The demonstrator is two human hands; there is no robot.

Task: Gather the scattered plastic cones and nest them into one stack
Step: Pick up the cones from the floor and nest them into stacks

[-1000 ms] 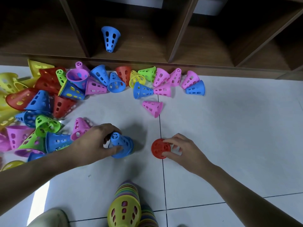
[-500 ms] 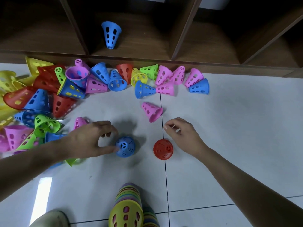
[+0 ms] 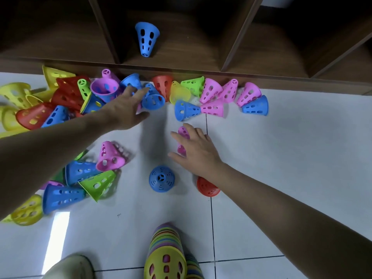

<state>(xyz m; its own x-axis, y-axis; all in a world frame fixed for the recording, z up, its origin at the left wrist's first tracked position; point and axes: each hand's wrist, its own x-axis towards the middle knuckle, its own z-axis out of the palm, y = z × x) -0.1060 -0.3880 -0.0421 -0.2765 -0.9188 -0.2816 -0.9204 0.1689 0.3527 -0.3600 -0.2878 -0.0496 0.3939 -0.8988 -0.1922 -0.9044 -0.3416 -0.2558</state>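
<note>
Several perforated plastic cones in pink, blue, red, yellow and green lie scattered on the white tile floor along a wooden shelf. My left hand (image 3: 126,106) reaches with straight fingers to a blue cone (image 3: 153,100) lying by the shelf base and holds nothing. My right hand (image 3: 196,148) lies spread over a pink cone (image 3: 182,132) on its side. A blue cone (image 3: 161,178) and a red cone (image 3: 207,188) stand upright on the floor near me. A tall nested stack (image 3: 166,254) with a yellow cone on top lies at the bottom centre.
One blue cone (image 3: 147,38) stands inverted inside a compartment of the wooden shelf (image 3: 201,69). A dense pile of cones (image 3: 60,101) fills the left side. My knee (image 3: 68,267) shows at the bottom left. Bare tiles (image 3: 291,158) extend to the right.
Both hands let go of the blue and red cones, left standing upright. My left hand moved far forward to the row by the shelf; my right hand moved forward onto the pink cone.
</note>
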